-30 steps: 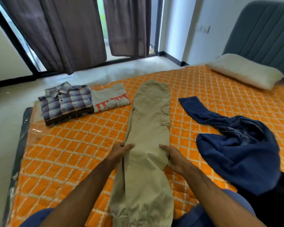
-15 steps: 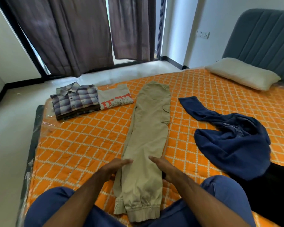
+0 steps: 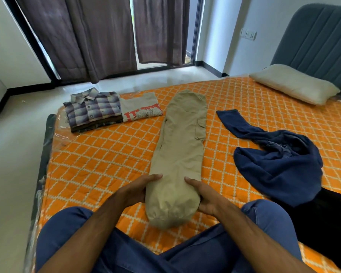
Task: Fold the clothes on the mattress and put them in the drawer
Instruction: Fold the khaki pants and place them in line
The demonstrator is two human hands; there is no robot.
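Observation:
Khaki cargo trousers (image 3: 182,146) lie lengthwise on the orange quilted mattress (image 3: 98,158), legs laid together. Their near end is turned over into a rounded fold close to my knees. My left hand (image 3: 138,191) grips the left side of that fold, thumb on top. My right hand (image 3: 203,197) grips the right side the same way. A folded plaid shirt (image 3: 93,109) sits on a stack at the far left, with a folded grey printed T-shirt (image 3: 141,110) beside it. A crumpled navy garment (image 3: 278,160) lies to the right.
A dark garment (image 3: 323,223) lies at the right edge by my knee. A cream pillow (image 3: 295,83) rests against the grey headboard (image 3: 319,42). Brown curtains (image 3: 98,34) hang over the glass doors beyond a strip of pale floor (image 3: 12,154). No drawer is in view.
My hands slid down the trousers toward me, then took hold of the cuff end and turned it over into a fold. The view shifted back, showing my knees.

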